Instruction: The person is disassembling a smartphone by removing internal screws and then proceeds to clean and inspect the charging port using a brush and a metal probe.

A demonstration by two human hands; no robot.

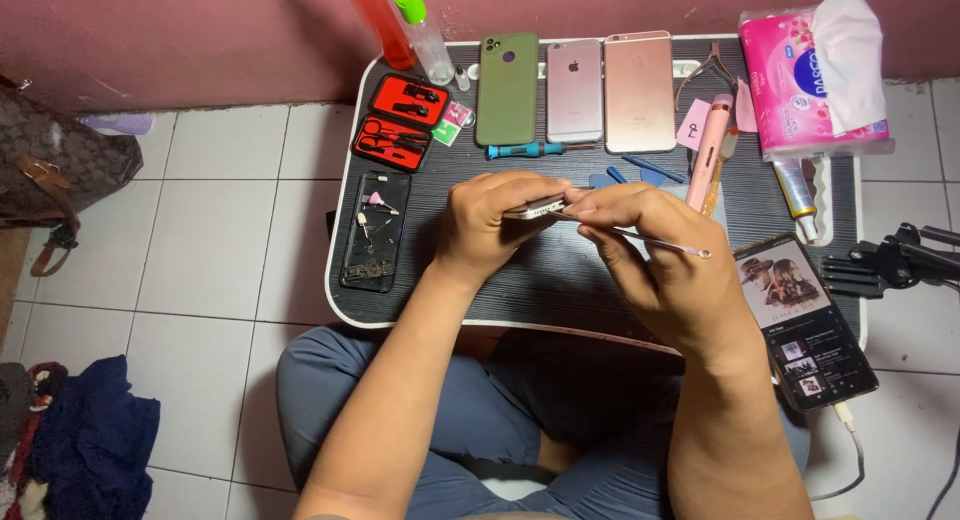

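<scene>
Phone (535,208) sits gripped in left hand (490,225); right hand (650,250) pinches thin metal tool (665,243) beside it.

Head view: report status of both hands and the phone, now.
Left hand grips silver phone edge-up. Right hand pinches thin metal tool at its end. Nothing between; blue screwdriver lies behind.

A low black worktop (600,280) with a white rim sits on a floor (220,220) of pale square tiles with dark grout, set against a dusty pink wall (200,30). A brown patterned bag (60,160) leans at left; dark blue cloth (95,440) lies crumpled in the near corner.
</scene>
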